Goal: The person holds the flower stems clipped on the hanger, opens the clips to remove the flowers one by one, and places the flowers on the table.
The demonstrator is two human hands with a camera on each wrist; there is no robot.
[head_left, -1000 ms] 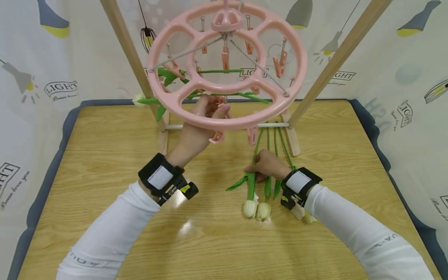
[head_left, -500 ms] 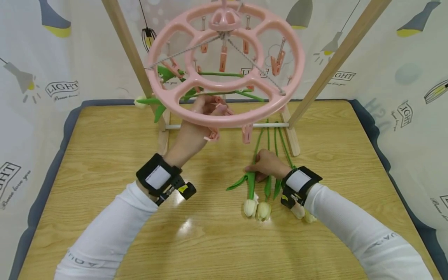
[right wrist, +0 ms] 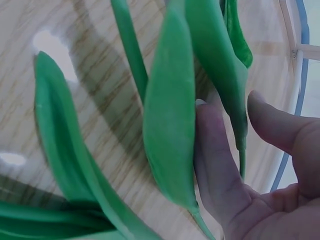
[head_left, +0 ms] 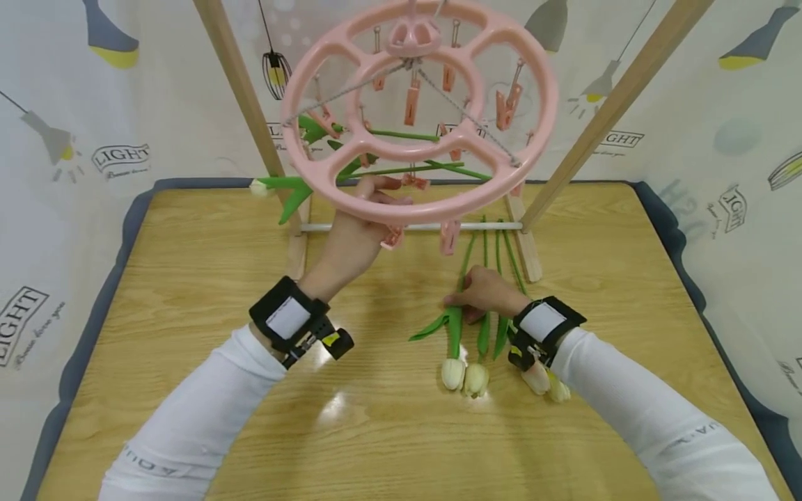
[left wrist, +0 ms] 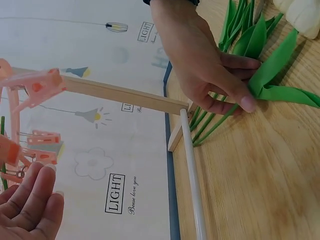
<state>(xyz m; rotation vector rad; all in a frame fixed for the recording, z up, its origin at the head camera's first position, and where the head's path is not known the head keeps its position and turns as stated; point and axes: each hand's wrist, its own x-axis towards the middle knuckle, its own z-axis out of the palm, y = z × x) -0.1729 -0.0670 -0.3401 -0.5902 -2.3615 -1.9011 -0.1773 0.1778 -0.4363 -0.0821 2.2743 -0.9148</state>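
A round pink clip hanger [head_left: 432, 213] hangs over the table, with several pink clothespins dangling from it. My left hand [head_left: 352, 240] is under its front rim, fingers loosely extended close to a clothespin [head_left: 415, 181] and holding nothing; the left wrist view shows these fingertips [left wrist: 42, 175] beside the clips. Tulips [head_left: 294, 191] with green leaves lie sideways at the hanger's left. My right hand [head_left: 489, 292] is low at the table, thumb and fingers round the stem of the leftmost white tulip [head_left: 452, 374]. In the right wrist view, that stem [right wrist: 241, 145] passes between thumb and fingers.
Several more tulips [head_left: 476, 379] lie beside and under the right hand, stems pointing away. A wooden frame [head_left: 604, 118] straddles the hanger, its feet joined by a white rod [head_left: 313, 227]. A patterned cloth [head_left: 119, 229] surrounds the wooden table [head_left: 376, 431].
My left fingers have let go of the pink clothespin they pinched and spread apart; it now hangs just right of them. The right hand keeps its place on the tulip. The head view has shifted slightly.
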